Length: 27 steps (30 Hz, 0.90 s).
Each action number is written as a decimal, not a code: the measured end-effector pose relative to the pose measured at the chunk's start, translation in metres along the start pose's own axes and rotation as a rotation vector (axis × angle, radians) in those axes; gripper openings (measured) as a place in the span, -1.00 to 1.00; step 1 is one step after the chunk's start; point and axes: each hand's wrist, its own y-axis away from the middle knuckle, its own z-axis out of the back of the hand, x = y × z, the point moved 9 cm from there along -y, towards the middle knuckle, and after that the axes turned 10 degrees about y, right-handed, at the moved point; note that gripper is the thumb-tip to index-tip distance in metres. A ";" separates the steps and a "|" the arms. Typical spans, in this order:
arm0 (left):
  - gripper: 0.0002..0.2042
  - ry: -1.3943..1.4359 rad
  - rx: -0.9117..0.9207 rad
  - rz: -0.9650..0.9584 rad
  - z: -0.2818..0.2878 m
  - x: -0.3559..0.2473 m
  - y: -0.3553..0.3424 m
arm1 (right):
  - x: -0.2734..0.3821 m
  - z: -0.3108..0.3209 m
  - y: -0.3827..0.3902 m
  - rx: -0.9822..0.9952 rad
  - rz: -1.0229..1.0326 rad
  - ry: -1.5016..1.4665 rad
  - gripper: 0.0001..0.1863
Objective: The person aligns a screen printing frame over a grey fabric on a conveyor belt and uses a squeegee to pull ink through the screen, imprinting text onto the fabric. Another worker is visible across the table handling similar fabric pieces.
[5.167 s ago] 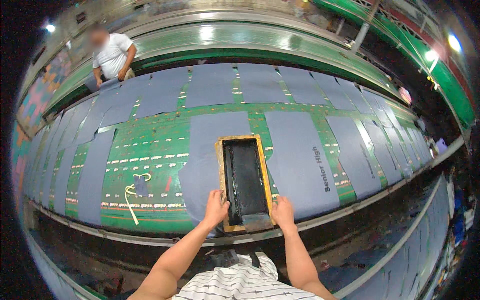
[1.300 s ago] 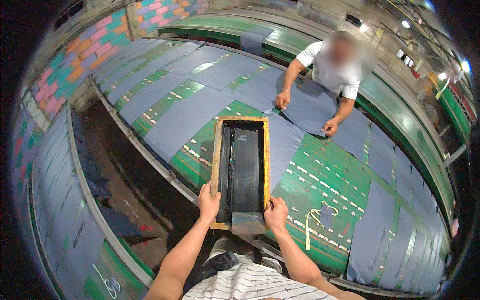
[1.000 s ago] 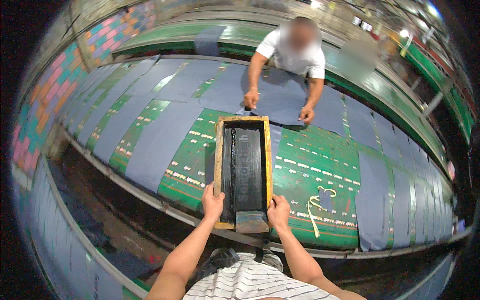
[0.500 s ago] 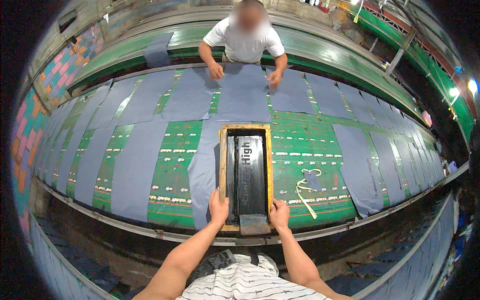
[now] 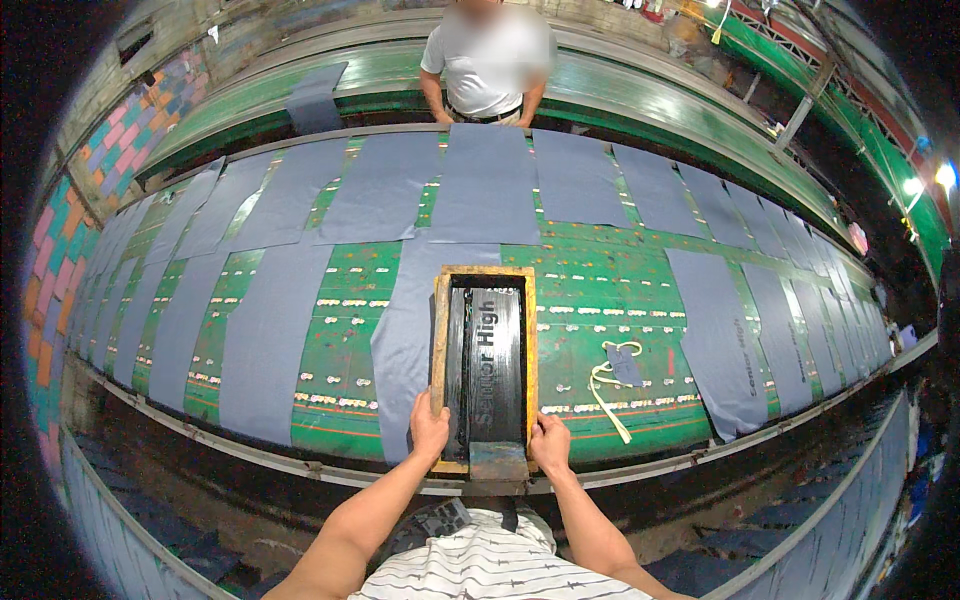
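Both my hands hold a wooden screen-printing frame [image 5: 531, 340] at its near end. My left hand [image 5: 430, 430] grips the left rail, and the fingers of my right hand [image 5: 550, 443] close on the right rail. Inside the frame is a dark, ink-smeared mesh [image 5: 510, 380] with lettering. A squeegee [image 5: 498, 460] rests at the end closest to me. A blue-grey fabric piece [image 5: 403, 320] shows along the frame's left side and beyond its far end; whether the frame touches it, I cannot tell.
More fabric pieces [image 5: 265, 350] lie in rows along the green printing table [image 5: 350, 340]. Printed cloth [image 5: 722, 350] lies to the right. A small scrap with a pale strap [image 5: 624, 364] sits nearer. Across the table stands a person in a white shirt [image 5: 480, 75].
The frame has shifted toward me and slightly left with both hands on it. The person opposite has straightened, drawing their hands back from the far fabric to the table's edge.
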 end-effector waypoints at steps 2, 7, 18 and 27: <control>-0.53 -0.012 0.003 0.011 0.001 0.002 -0.001 | 0.005 0.000 0.000 0.024 0.014 0.004 -0.76; -0.50 -0.058 0.005 -0.001 0.000 0.011 -0.002 | 0.009 0.000 -0.003 0.037 0.056 0.041 -0.80; -0.53 -0.060 -0.014 -0.056 0.026 0.018 -0.013 | 0.029 -0.012 0.000 0.056 0.108 -0.007 -0.73; -0.51 -0.058 0.003 -0.026 0.023 0.016 -0.011 | 0.024 -0.015 0.002 0.064 0.103 0.020 -0.74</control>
